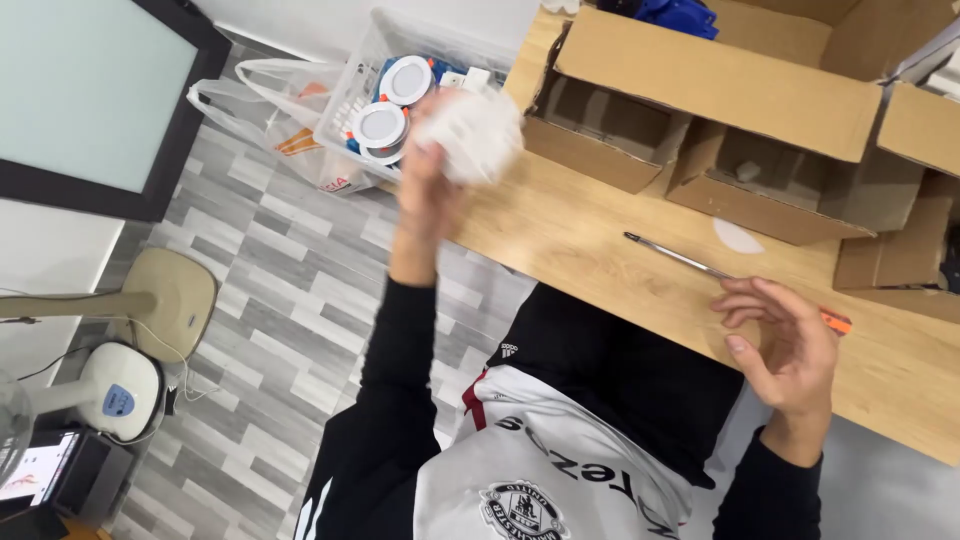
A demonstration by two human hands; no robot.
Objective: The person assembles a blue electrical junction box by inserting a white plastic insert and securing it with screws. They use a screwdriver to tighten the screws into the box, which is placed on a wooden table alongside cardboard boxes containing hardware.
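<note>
The left hand is lifted up off the tabletop, out past its left end. Its fingers are wrapped tight around a round white lamp, which looks blurry. The lamp is up in the air, between the clear bin on the floor and the corner of the tabletop. More round white lamps just like it lie in that bin, beside a plastic bag. The right hand sits at the near edge of the tabletop. Its fingers are apart and a little curled, and they hold nothing. Just beside them lies a long thin screwdriver with an orange handle. The handle end is close to the fingers, but I cannot tell if they touch it. Open cardboard boxes stand along the far edge, and a small white disc lies flat near them. I think the lamp is light, since one hand lifts it with ease. It looks hard and smooth, so it could slip. The front may be thin plastic that could crack if it falls. The best place to hold it is likely around the rim, as the left hand does now.
</note>
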